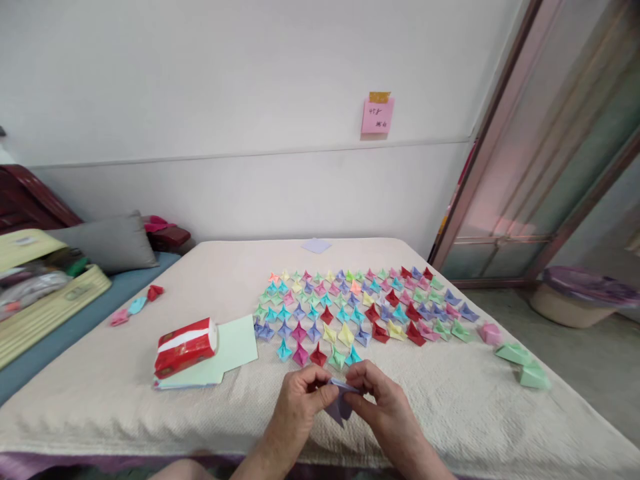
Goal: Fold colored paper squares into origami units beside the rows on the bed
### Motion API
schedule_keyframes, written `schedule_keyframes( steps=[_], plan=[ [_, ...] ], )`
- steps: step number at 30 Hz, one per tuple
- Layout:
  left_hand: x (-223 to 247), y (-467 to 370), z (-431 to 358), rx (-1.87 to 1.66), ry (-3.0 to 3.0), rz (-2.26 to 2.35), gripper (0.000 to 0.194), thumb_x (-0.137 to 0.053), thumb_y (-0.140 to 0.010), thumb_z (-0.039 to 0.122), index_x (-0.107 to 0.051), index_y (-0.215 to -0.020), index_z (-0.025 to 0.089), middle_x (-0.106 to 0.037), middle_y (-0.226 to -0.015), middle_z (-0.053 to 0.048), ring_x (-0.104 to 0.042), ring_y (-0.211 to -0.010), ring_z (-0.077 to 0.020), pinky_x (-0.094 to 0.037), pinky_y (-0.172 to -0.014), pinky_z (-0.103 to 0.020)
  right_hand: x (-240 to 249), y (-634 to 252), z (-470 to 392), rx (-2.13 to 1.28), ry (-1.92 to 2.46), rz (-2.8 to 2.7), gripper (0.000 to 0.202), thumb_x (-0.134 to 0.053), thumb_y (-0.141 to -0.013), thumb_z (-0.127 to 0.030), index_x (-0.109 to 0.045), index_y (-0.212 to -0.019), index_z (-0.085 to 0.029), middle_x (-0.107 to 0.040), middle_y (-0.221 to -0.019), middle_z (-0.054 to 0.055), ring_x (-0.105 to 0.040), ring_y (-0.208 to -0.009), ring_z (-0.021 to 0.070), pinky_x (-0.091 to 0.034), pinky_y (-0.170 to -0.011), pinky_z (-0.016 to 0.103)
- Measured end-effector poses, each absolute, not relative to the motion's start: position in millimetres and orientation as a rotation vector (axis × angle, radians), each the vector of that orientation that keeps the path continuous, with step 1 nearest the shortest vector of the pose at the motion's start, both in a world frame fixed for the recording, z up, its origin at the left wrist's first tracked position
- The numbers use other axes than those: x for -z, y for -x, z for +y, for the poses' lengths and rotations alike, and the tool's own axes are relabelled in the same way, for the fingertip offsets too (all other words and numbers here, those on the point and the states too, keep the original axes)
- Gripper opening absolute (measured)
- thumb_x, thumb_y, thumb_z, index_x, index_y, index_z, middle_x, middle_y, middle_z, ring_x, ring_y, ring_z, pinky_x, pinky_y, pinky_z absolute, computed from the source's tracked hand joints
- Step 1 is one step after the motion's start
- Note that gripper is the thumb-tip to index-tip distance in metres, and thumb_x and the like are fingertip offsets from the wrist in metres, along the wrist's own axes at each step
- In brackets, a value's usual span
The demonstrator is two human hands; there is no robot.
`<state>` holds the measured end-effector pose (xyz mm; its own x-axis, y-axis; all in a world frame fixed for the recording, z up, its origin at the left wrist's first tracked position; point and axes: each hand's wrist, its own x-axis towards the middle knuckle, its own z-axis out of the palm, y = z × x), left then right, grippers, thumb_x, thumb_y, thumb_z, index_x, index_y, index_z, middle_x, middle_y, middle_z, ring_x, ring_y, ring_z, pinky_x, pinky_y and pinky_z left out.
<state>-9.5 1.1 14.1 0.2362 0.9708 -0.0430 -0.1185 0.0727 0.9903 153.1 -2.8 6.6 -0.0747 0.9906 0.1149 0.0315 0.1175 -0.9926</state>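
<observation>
A partly folded purple paper is held between both hands near the front edge of the cloth-covered table. My left hand pinches its left side between thumb and fingers. On its right side, my right hand grips it in the same way. The lower tip of the paper points down. Just beyond the hands, several rows of small folded paper pieces in many colours spread across the table, the closest being a green one and a blue one.
A red tissue pack lies on green paper sheets at the left. Three folded pieces sit farther left. Green folded pieces lie near the right edge. A flat lilac sheet rests at the back.
</observation>
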Motion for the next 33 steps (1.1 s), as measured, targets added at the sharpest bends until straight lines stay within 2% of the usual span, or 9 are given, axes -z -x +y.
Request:
schedule_keyframes(
  steps=[4, 7, 11, 16, 22, 27, 30, 33],
  plan=[
    [-8, 11, 3, -1.12, -1.242, 1.061, 0.017, -0.073, -0.071, 0.028, -0.069, -0.064, 0.014, -0.056, -0.055, 0.002, -0.047, -0.055, -0.0122, -0.035, -0.055, -0.024, -3, -151, -3, -1.198, 1.097, -1.316, 0.014, -0.067, -0.065, -0.015, -0.06, -0.076, -0.019, -0.058, -0.064, -0.003, -0.051, -0.061, 0.0149, -0.04, -0.059, 0.026],
    [-5, 10, 3, -1.12, -1.268, 1.079, 0.015, -0.071, -0.072, 0.025, -0.068, -0.062, 0.014, -0.054, -0.054, 0.002, -0.046, -0.054, -0.0122, -0.034, -0.054, -0.024, -3, -150, -2, -1.301, 1.103, -1.294, 0.012, -0.07, -0.068, -0.026, -0.063, -0.073, -0.017, -0.055, -0.062, -0.002, -0.046, -0.058, 0.0135, -0.036, -0.055, 0.026],
    [-6, 8, 2, -1.118, -1.302, 1.088, 0.014, -0.072, -0.07, 0.025, -0.068, -0.063, 0.014, -0.055, -0.054, 0.002, -0.047, -0.054, -0.0125, -0.035, -0.053, -0.024, -7, -151, -2, -1.327, 1.13, -1.349, 0.022, -0.068, -0.072, -0.035, -0.062, -0.062, -0.016, -0.048, -0.055, -0.003, -0.039, -0.053, 0.0121, -0.032, -0.052, 0.026],
    [-12, 7, -1, -1.128, -1.33, 1.108, 0.013, -0.072, -0.072, 0.027, -0.068, -0.067, 0.015, -0.058, -0.057, 0.001, -0.05, -0.056, -0.0133, -0.038, -0.054, -0.023, -11, -151, -4, -1.116, 1.178, -1.48, 0.02, -0.064, -0.076, -0.032, -0.062, -0.062, -0.018, -0.052, -0.057, -0.002, -0.044, -0.058, 0.0142, -0.035, -0.057, 0.027],
    [-14, 5, -7, -1.156, -1.449, 1.163, 0.019, -0.065, -0.077, 0.026, -0.063, -0.061, 0.016, -0.053, -0.058, 0.001, -0.047, -0.058, -0.0133, -0.036, -0.056, -0.023, -12, -150, -8, -1.02, 1.214, -1.542, 0.022, -0.061, -0.075, -0.03, -0.057, -0.057, -0.018, -0.05, -0.056, -0.002, -0.044, -0.057, 0.014, -0.035, -0.057, 0.026],
    [-7, 5, -6, -1.167, -1.343, 1.164, 0.022, -0.065, -0.076, 0.026, -0.058, -0.058, 0.016, -0.045, -0.054, 0.004, -0.039, -0.055, -0.0113, -0.03, -0.053, -0.023, -8, -146, -5, -1.257, 1.192, -1.403, 0.023, -0.064, -0.073, -0.033, -0.058, -0.057, -0.017, -0.045, -0.053, -0.004, -0.041, -0.054, 0.0125, -0.032, -0.053, 0.026],
    [-2, 6, -2, -1.17, -1.215, 1.186, 0.024, -0.065, -0.077, 0.029, -0.057, -0.059, 0.015, -0.043, -0.053, 0.005, -0.036, -0.053, -0.0101, -0.028, -0.051, -0.022, -5, -147, -1, -1.427, 1.159, -1.333, 0.018, -0.065, -0.069, -0.032, -0.063, -0.062, -0.015, -0.051, -0.052, -0.003, -0.046, -0.051, 0.0128, -0.035, -0.051, 0.026],
    [2, 5, 2, -1.191, -1.146, 1.17, 0.027, -0.066, -0.077, 0.035, -0.056, -0.062, 0.015, -0.046, -0.053, 0.005, -0.038, -0.051, -0.0093, -0.029, -0.05, -0.021, -4, -149, 1, -1.486, 1.17, -1.26, 0.015, -0.067, -0.066, -0.029, -0.066, -0.062, -0.015, -0.056, -0.049, -0.001, -0.051, -0.047, 0.0135, -0.038, -0.05, 0.026]
  ],
)
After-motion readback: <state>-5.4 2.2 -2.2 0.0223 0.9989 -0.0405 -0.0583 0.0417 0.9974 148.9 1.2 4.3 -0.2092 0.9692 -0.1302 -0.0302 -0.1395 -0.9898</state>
